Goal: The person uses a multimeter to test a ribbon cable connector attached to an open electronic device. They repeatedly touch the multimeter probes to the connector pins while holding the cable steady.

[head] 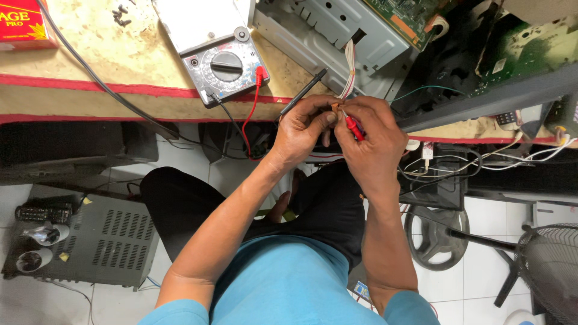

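My left hand (306, 127) grips a black test probe (304, 91) that slants up toward the metal chassis (337, 36). My right hand (371, 137) holds a red test probe (353, 127) and pinches the end of a bundle of thin white and orange wires (348, 69) that comes out of the chassis. Both hands meet at the bench's front edge, fingertips touching. Red and black leads (251, 114) run from the probes to an analogue multimeter (224, 65) lying on the bench to the left.
The bench top (108, 54) has a red-trimmed edge, a red box (24, 24) at the far left and a green circuit board (415, 12) at the back. Below sit a grey vented device (114, 241), a fan (548, 265) and loose white cables (481, 162).
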